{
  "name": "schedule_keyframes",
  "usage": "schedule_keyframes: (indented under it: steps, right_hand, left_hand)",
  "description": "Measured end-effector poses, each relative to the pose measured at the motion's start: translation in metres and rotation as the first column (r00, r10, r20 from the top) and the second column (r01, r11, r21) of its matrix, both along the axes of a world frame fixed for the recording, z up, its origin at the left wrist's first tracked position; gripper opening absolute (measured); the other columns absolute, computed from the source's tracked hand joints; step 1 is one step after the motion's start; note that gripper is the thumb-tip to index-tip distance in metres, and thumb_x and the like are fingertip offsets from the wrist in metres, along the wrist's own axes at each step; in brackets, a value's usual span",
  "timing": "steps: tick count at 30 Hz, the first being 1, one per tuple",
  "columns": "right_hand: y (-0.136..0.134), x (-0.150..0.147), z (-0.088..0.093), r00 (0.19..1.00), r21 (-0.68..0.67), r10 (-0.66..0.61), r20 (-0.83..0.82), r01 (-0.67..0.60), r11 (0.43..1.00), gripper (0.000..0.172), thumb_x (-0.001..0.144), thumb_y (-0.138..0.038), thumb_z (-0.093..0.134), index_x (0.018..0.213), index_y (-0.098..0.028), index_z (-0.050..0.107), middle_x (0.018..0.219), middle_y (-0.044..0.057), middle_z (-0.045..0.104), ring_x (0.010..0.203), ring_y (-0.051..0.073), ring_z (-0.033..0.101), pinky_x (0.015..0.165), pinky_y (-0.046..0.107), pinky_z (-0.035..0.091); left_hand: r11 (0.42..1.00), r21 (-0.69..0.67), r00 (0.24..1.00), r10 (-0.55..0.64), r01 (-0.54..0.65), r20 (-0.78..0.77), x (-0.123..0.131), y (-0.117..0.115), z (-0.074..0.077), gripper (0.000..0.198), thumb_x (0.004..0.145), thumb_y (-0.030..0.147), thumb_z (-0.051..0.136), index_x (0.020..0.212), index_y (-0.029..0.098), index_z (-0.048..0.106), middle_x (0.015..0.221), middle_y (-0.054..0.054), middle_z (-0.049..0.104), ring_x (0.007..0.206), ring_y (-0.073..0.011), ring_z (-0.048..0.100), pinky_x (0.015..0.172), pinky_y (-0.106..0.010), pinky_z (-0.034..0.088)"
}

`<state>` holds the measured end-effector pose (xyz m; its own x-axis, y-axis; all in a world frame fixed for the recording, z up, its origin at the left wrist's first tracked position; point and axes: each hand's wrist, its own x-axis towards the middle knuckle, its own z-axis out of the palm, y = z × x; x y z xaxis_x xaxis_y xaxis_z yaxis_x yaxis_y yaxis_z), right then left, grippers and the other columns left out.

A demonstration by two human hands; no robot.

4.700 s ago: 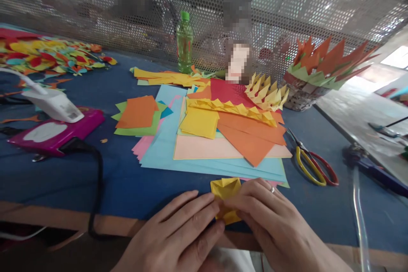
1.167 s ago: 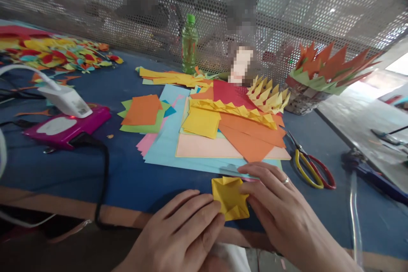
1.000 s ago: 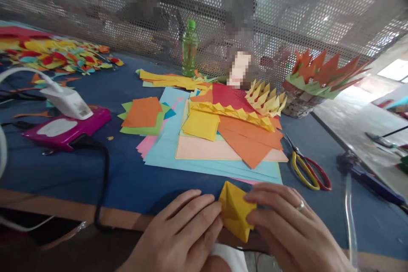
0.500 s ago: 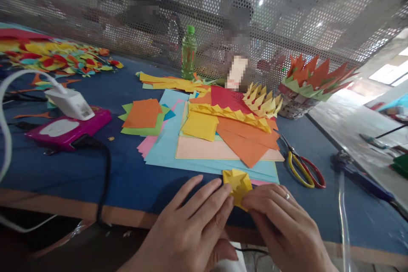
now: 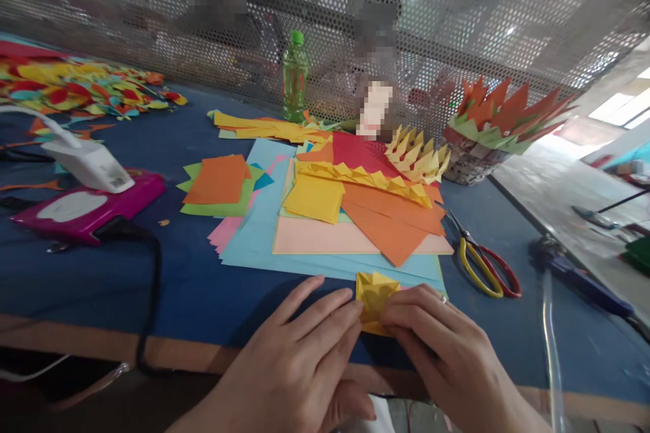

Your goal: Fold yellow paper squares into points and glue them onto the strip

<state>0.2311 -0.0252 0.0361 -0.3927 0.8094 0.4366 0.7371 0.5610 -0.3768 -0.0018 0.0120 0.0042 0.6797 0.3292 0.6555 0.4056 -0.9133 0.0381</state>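
A small square of folded yellow paper [image 5: 374,294] lies near the table's front edge, with triangular folds on its top side. My left hand [image 5: 299,352] rests on its left, fingers stretched out and fingertips touching the paper's edge. From the right, my right hand [image 5: 439,335] pinches the paper's lower right corner between thumb and fingers; a ring shows on one finger. Beyond the hands are a stack of yellow squares [image 5: 313,199] and a row of folded yellow pieces [image 5: 363,179] on larger coloured sheets. The paper's lower right part is hidden under my fingers.
Scissors [image 5: 480,260] and a blue-handled tool with a cord [image 5: 583,277] lie at the right. Behind stand a green bottle [image 5: 295,78] and a paper-filled basket [image 5: 472,155]. A pink power box [image 5: 91,206], orange squares [image 5: 218,179] and paper scraps [image 5: 76,91] are leftward.
My right fingers have shifted slightly left over the yellow paper, which sits a little straighter. The left hand stays beside it. The view has shifted slightly.
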Motion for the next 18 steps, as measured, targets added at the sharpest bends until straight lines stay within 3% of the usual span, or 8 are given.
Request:
schedule_keyframes:
  steps: [4, 9, 14, 18]
  right_hand:
    - [-0.0008, 0.0042, -0.0021, 1.000, 0.016, 0.019, 0.022, -0.020, 1.000, 0.022, 0.095, -0.005, 0.053, 0.103, -0.021, 0.066, 0.095, 0.003, 0.070, 0.085, 0.014, 0.066, 0.081, 0.026, 0.058]
    - [-0.0015, 0.0044, -0.0030, 0.999, 0.056, 0.023, 0.046, -0.025, 0.998, 0.024, 0.095, -0.005, 0.052, 0.104, -0.020, 0.068, 0.097, 0.004, 0.072, 0.088, 0.015, 0.067, 0.083, 0.025, 0.059]
    - [0.0012, 0.0011, -0.0004, 0.995, 0.106, 0.012, 0.100, -0.022, 0.994, 0.026, 0.100, -0.009, 0.046, 0.098, -0.019, 0.071, 0.091, 0.004, 0.073, 0.082, 0.013, 0.070, 0.081, 0.023, 0.059]
    - [0.0015, 0.0062, -0.0010, 0.990, 0.142, 0.028, 0.137, -0.048, 0.989, 0.030, 0.105, -0.020, 0.044, 0.100, -0.017, 0.074, 0.094, 0.004, 0.076, 0.086, 0.013, 0.071, 0.085, 0.021, 0.059]
  left_hand:
    - [0.991, -0.133, 0.993, 0.002, -0.017, -0.114, -0.0019, 0.0012, 0.0098, 0.042, 0.108, 0.035, 0.035, 0.128, 0.013, 0.065, 0.131, -0.005, 0.070, 0.126, -0.0171, 0.058, 0.127, -0.035, 0.020]
    - [0.997, -0.058, 0.999, -0.045, 0.043, -0.021, -0.0040, 0.0091, 0.0023, 0.032, 0.105, 0.032, 0.041, 0.119, 0.022, 0.068, 0.127, -0.001, 0.071, 0.124, -0.0160, 0.060, 0.129, -0.038, 0.014]
    - [0.988, -0.155, 0.997, -0.003, -0.008, -0.074, -0.0040, 0.0030, 0.0045, 0.023, 0.101, 0.025, 0.051, 0.115, 0.021, 0.070, 0.131, -0.002, 0.070, 0.126, -0.0176, 0.060, 0.130, -0.041, 0.013]
    - [0.987, -0.163, 0.997, -0.011, -0.002, -0.076, -0.0015, -0.0002, 0.0102, 0.024, 0.102, 0.032, 0.051, 0.112, 0.021, 0.070, 0.130, -0.003, 0.071, 0.126, -0.0191, 0.060, 0.129, -0.044, 0.018]
